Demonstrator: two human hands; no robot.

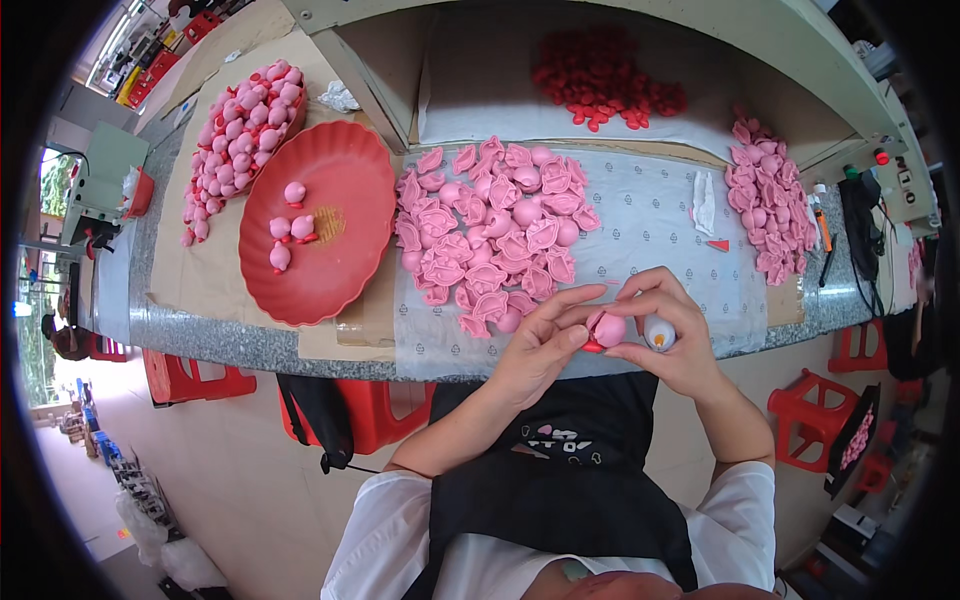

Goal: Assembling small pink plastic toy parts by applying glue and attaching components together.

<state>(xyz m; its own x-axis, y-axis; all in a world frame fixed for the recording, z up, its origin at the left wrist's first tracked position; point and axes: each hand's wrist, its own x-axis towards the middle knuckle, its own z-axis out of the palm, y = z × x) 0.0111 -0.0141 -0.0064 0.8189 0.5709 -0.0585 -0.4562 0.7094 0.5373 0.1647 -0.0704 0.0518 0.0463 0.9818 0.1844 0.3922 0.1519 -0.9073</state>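
Pinching a pink piece point(611, 329) in both hands' fingers point(570, 342) point(636, 353), long axis unclear, red end point(593, 347) lower left.

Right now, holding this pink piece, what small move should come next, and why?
Perhaps press the red part gently against the pink piece: your left hand and right hand meet around both, and pink figures in the red dish carry red parts.

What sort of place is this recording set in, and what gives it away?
Probably a small workshop for hand assembly: many similar pink pieces lie heaped on a long speckled workbench, a scalloped red dish holds several pink-and-red pieces, and red stools stand beside the bench.
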